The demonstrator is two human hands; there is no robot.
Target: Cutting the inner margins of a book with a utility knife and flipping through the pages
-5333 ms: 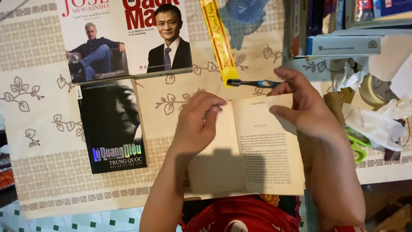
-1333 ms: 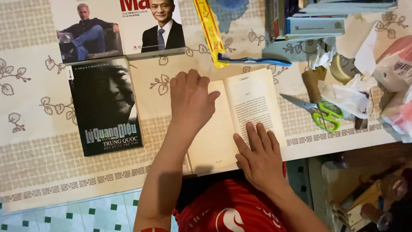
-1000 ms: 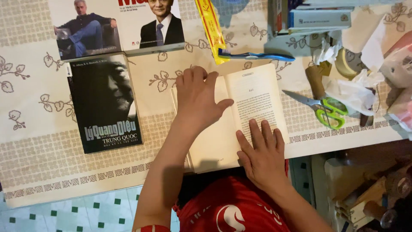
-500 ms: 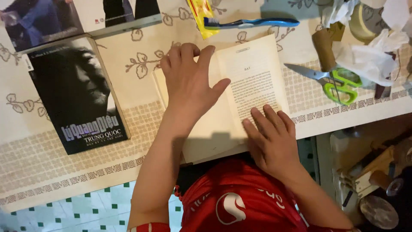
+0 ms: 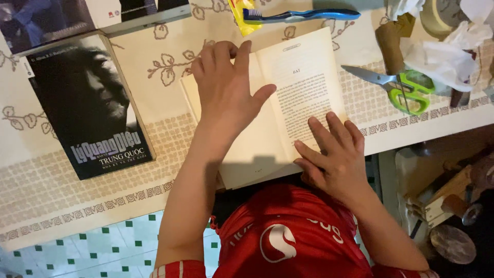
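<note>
Cream pages of an open book (image 5: pixel 303 87) lie face up on the table (image 5: pixel 62 190), near its front edge, with the book's lower corner hanging just past that edge above the person's red shirt (image 5: pixel 288 237). The left hand (image 5: pixel 226 92) rests flat on the left page, fingers spread and straight, gripping nothing, only pressing the page down. The right hand (image 5: pixel 332 154) lies palm down on the lower right corner of the printed page, fingers extended and slightly apart, also holding nothing.

Just beyond the book's top edge a blue toothbrush (image 5: pixel 303 14) lies crosswise, its bristle end touching a yellow packet (image 5: pixel 242 15). To the right of the book, green-handled scissors (image 5: pixel 396 87) lie on the patterned cloth, close to crumpled white paper (image 5: pixel 437 54). Well to the left lies a closed dark book (image 5: pixel 87 103) with a face on its cover.
</note>
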